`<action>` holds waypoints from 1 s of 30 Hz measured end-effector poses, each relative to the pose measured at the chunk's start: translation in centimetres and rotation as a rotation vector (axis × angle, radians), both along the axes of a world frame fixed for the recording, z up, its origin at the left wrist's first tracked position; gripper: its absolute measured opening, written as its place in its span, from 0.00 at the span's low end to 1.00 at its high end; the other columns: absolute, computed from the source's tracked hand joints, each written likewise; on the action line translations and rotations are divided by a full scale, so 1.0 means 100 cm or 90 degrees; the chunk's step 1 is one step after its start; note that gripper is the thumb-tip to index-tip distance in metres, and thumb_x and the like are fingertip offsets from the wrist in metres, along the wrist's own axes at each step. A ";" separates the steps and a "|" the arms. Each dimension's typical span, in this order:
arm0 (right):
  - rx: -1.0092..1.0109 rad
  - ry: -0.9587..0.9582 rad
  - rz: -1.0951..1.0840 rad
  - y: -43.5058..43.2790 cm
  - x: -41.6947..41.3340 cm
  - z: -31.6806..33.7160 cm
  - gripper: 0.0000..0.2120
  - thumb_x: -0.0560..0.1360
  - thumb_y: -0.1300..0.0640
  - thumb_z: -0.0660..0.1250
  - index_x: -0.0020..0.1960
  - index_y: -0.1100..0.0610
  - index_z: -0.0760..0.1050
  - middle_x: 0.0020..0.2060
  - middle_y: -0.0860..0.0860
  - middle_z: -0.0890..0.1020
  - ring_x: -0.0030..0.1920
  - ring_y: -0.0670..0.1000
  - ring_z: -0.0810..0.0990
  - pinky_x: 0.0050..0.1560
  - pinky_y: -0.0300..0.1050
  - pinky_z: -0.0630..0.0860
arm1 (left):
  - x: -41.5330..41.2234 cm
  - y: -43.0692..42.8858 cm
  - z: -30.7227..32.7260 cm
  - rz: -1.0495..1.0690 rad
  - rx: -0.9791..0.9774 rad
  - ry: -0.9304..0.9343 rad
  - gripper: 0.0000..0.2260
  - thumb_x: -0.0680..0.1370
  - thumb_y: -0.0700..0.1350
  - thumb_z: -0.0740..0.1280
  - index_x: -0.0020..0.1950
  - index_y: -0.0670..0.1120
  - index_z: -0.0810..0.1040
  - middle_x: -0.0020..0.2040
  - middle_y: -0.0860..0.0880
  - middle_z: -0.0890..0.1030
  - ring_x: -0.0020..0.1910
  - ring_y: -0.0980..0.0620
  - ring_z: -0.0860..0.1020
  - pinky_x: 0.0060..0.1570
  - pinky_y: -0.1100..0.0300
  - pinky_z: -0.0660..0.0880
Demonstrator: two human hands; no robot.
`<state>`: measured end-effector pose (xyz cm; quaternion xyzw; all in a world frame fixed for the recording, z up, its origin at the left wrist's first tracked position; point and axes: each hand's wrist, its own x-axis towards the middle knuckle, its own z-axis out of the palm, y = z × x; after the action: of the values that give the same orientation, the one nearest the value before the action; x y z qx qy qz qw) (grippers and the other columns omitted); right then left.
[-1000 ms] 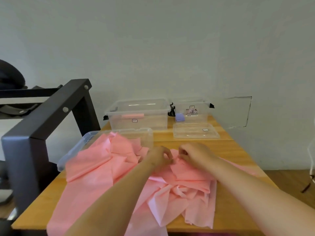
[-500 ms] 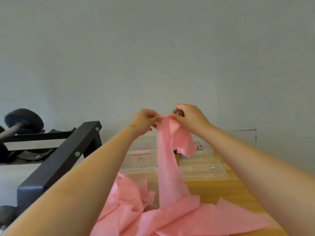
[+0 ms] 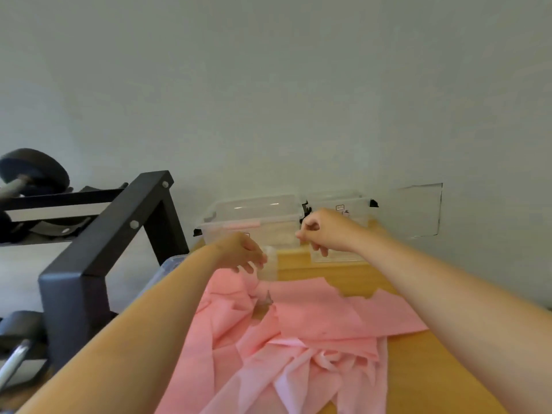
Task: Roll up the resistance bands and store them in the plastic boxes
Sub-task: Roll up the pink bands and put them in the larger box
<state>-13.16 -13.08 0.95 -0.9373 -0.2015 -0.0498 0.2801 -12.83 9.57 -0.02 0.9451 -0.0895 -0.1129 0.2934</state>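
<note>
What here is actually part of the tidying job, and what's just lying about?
Part of the job: pink band, crumpled on the table; lidded clear box; second clear box beside it; left hand and right hand, hovering above the band.

Just lying about: black rack; dumbbell on it; another dumbbell lower down.

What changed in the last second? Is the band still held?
Both hands let go: the left hand and right hand now hold nothing, and the pink band has dropped back onto the table. The plastic boxes stayed at the back.
</note>
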 end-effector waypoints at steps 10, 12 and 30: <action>-0.118 0.086 -0.056 -0.026 0.052 -0.103 0.09 0.77 0.55 0.66 0.56 0.53 0.81 0.55 0.50 0.82 0.52 0.52 0.81 0.55 0.44 0.75 | 0.037 -0.031 -0.091 0.013 0.060 -0.086 0.13 0.75 0.48 0.71 0.59 0.47 0.80 0.59 0.50 0.79 0.52 0.53 0.76 0.48 0.67 0.67; -0.113 0.114 -0.074 -0.025 0.069 -0.119 0.11 0.78 0.55 0.65 0.59 0.53 0.79 0.59 0.51 0.80 0.55 0.54 0.81 0.58 0.49 0.76 | 0.052 -0.034 -0.104 0.025 0.072 -0.094 0.14 0.75 0.49 0.71 0.60 0.48 0.79 0.61 0.48 0.76 0.54 0.49 0.77 0.50 0.65 0.69; 0.040 0.097 -0.051 -0.022 0.136 -0.081 0.08 0.73 0.64 0.63 0.35 0.58 0.74 0.34 0.51 0.75 0.37 0.49 0.71 0.37 0.44 0.63 | 0.130 -0.021 -0.059 0.017 0.019 -0.156 0.05 0.72 0.41 0.75 0.43 0.44 0.79 0.42 0.49 0.76 0.44 0.50 0.73 0.41 0.65 0.70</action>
<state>0.47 -15.32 -7.15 -0.9364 -0.1404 0.0040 0.3216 0.18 7.44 -5.88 0.9571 -0.1105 0.0057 0.2679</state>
